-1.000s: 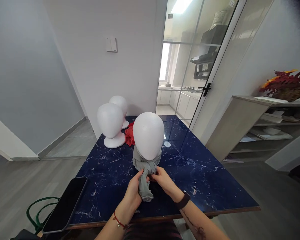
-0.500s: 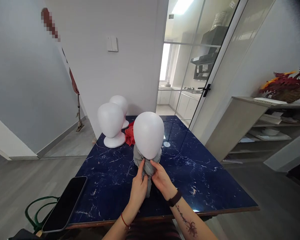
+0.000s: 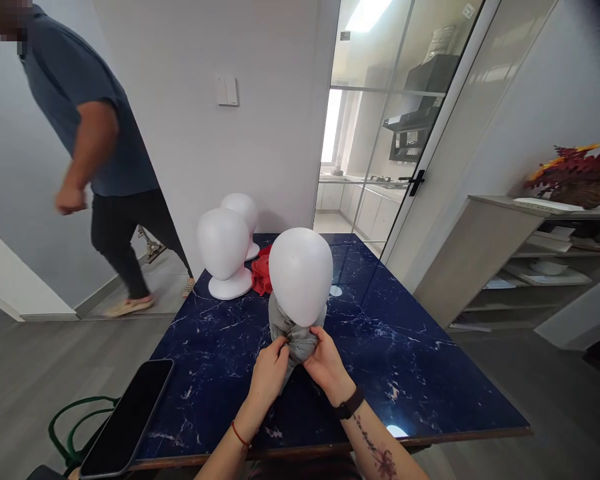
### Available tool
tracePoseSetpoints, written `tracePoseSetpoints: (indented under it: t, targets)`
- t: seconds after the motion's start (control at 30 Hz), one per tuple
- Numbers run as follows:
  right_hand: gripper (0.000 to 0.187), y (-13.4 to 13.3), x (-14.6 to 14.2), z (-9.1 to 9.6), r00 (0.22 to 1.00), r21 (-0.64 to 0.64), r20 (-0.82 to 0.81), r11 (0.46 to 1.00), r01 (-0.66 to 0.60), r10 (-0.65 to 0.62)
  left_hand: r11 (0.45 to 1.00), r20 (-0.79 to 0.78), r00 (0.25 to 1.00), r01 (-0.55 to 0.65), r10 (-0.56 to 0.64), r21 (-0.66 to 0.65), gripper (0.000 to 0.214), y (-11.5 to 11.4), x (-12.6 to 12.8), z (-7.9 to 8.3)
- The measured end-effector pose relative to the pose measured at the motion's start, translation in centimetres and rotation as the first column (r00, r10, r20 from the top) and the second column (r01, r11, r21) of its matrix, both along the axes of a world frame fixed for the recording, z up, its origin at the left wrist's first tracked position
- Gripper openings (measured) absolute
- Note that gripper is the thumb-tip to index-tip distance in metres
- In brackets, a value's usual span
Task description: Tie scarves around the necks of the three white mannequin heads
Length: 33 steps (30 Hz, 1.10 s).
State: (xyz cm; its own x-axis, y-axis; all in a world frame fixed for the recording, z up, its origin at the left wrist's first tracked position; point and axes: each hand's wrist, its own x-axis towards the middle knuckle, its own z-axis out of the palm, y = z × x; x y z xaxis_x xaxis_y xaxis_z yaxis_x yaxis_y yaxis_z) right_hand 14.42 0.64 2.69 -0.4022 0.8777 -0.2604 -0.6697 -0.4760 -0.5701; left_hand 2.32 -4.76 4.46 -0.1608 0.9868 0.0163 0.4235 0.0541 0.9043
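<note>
A white foam mannequin head (image 3: 301,275) stands in the middle of the dark blue marble table (image 3: 410,360). A grey scarf (image 3: 291,333) is wrapped round its neck and bunched into a knot at the front. My left hand (image 3: 269,371) pinches the knot from the left. My right hand (image 3: 327,365), with a black watch at the wrist, grips the knot from the right. Both hands are closed on the cloth, close together.
Two more white mannequin heads (image 3: 223,248) stand at the table's far left, with a red cloth (image 3: 261,273) beside them. A black phone (image 3: 123,419) lies over the near left edge. A person (image 3: 100,153) walks past at the left. A shelf unit (image 3: 525,260) stands to the right.
My hands have moved up from the scarf's hanging tail to the knot under the head, and the tail is now tucked in. A person has walked into view at the left.
</note>
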Motion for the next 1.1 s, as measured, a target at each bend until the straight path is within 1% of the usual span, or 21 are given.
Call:
tracePoseSetpoints:
  t: [0.1,0.13,0.2,0.3,0.4,0.47,0.53,0.67,0.73,0.8,0.87,0.97,1.03,1.1]
  targets:
    - [0.016,-0.2,0.0,0.7,0.998,-0.162,-0.063,0.987,0.019,-0.029,1.0,-0.01,1.0,0.006,-0.006,-0.003,0.037,0.4,0.0,0.4]
    - [0.018,-0.3,0.0,1.0,0.997,-0.193,-0.071,0.981,0.017,-0.031,1.0,-0.013,1.0,0.012,-0.012,-0.004,0.044,0.5,0.1,0.6]
    - [0.019,-0.3,-0.1,1.3,0.996,-0.216,-0.08,0.976,0.016,-0.035,0.999,-0.021,0.999,0.043,-0.043,-0.003,0.051,0.7,0.3,0.9]
    - [0.02,-0.2,-0.1,1.4,0.994,-0.203,-0.102,0.979,0.006,-0.028,0.997,-0.072,0.995,0.068,-0.066,0.026,0.049,0.6,0.4,1.4]
    - [0.02,-0.2,0.0,1.5,0.993,-0.181,-0.118,0.983,-0.016,-0.006,0.998,-0.19,0.982,0.015,-0.002,0.068,0.039,0.2,0.6,1.4]
    - [0.02,-0.2,0.1,1.6,0.994,-0.179,-0.109,0.984,-0.021,0.002,0.995,-0.245,0.968,-0.025,0.047,0.094,0.035,-0.1,0.8,1.2]
    - [0.02,-0.3,0.2,1.7,0.996,-0.191,-0.087,0.981,-0.018,0.002,0.991,-0.219,0.972,-0.053,0.08,0.125,0.035,-0.4,1.1,0.9]
    - [0.019,-0.2,0.4,1.9,0.998,-0.166,-0.066,0.986,-0.006,-0.005,0.971,-0.058,0.99,-0.117,0.132,0.207,0.035,-0.7,1.7,0.3]
    - [0.019,-0.1,0.5,1.7,0.997,-0.146,-0.07,0.989,0.004,-0.015,0.962,-0.039,0.987,-0.141,0.154,0.232,0.036,-0.8,2.0,0.2]
    - [0.018,0.0,0.6,1.4,0.997,-0.14,-0.077,0.99,0.012,-0.023,0.963,-0.05,0.984,-0.154,0.169,0.223,0.036,-0.9,2.3,0.2]
    - [0.017,0.2,0.7,1.1,0.996,-0.142,-0.081,0.99,0.022,-0.033,0.97,-0.044,0.988,-0.138,0.149,0.198,0.037,-1.0,2.4,0.3]
    - [0.015,0.3,1.0,0.9,0.995,-0.157,-0.08,0.987,0.046,-0.059,0.983,-0.02,0.998,-0.054,0.059,0.178,0.039,-1.0,2.5,0.6]
    - [0.016,0.4,1.3,1.0,0.995,-0.161,-0.079,0.986,0.047,-0.06,0.987,-0.033,0.999,0.005,0.0,0.159,0.041,-1.0,2.4,0.9]
    - [0.016,0.5,1.5,1.0,0.996,-0.157,-0.071,0.987,0.039,-0.05,0.99,-0.066,0.997,0.037,-0.029,0.135,0.042,-1.1,2.4,1.2]
